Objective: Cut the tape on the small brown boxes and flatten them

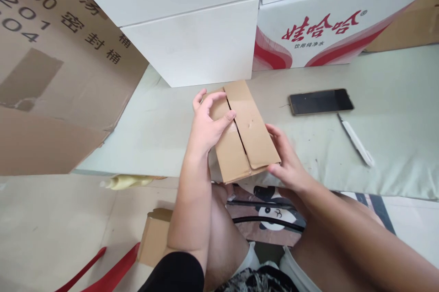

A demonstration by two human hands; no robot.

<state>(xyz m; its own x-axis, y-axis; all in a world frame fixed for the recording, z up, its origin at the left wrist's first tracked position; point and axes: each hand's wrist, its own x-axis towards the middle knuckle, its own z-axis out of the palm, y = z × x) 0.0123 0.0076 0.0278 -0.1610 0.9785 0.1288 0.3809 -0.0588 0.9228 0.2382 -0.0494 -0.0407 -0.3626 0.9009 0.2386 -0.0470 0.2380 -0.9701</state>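
A small brown cardboard box (252,125) lies at a slant on the pale green cloth, near the table's front edge. Its two top flaps meet along a dark seam. Across its upper left part rests my left hand (209,120), thumb and index finger at the seam and the other fingers bent toward the far left edge. At the near right corner, my right hand (288,159) grips the box's side, with the thumb by the front edge and the fingers along the right wall. What is inside the box is hidden.
A dark-screened phone (321,101) and a white utility knife (356,140) lie on the right of the cloth-covered table (394,145). White cartons (195,45) stand behind, and a large brown carton (61,81) is at left. Another small cardboard box (152,237) sits low, beside my leg.
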